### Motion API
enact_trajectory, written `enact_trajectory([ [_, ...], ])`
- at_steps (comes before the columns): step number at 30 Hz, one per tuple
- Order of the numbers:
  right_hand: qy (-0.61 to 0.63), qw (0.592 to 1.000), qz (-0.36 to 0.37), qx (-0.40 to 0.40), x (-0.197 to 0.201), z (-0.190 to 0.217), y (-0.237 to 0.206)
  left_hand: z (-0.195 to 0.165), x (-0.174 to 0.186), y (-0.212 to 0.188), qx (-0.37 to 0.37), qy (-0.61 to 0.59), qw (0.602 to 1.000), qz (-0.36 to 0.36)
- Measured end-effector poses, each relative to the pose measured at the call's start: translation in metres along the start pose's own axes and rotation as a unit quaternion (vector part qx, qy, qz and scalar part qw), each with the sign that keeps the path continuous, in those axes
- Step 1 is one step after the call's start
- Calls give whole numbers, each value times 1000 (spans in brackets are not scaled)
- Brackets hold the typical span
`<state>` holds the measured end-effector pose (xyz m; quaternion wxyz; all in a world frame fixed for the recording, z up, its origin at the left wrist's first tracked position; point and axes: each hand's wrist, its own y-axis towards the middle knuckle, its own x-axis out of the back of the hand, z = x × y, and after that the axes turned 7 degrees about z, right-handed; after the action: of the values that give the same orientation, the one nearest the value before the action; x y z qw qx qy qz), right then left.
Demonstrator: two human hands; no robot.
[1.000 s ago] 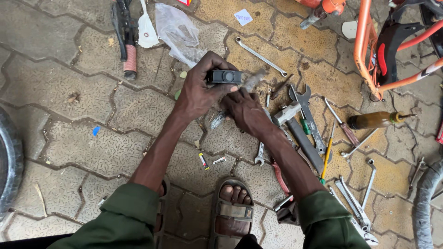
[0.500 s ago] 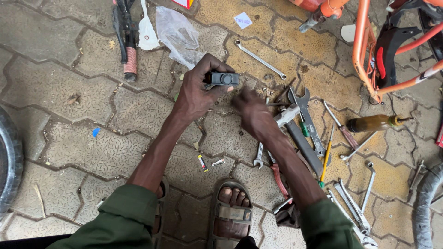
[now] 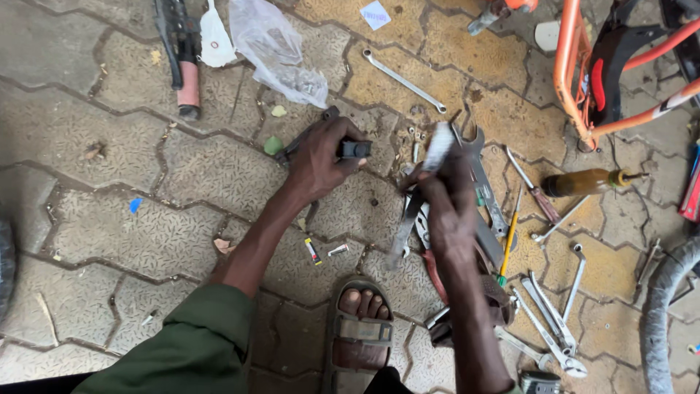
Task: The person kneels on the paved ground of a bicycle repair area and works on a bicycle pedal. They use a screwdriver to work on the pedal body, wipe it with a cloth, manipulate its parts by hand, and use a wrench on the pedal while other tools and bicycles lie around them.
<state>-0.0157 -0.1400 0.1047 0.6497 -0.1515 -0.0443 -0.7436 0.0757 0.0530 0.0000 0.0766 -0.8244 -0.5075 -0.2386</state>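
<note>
Paved ground, spanners scattered. Left hand fingers clenched round small black part. Right hand pinches blurred metal piece. Pieces apart; joining not yet done.

Paving-stone floor: spanners, screwdriver, plastic bag, small screws lying directly on it.

Single head-worn view, steeply downward, near, over paved ground.

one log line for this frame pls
left hand: grips small black part | right hand: lifts blurred silver tool | below: wrenches on paving
</note>
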Motion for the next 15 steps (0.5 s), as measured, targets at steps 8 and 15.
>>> enact_trajectory([
  [8, -182, 978, 73, -65, -36, -32, 7, 14, -8, 0, -38, 54, 998, -20],
  [15, -327, 942, 24, 65, -46, -33, 14, 10, -6, 1, -19, 51, 998, -12],
])
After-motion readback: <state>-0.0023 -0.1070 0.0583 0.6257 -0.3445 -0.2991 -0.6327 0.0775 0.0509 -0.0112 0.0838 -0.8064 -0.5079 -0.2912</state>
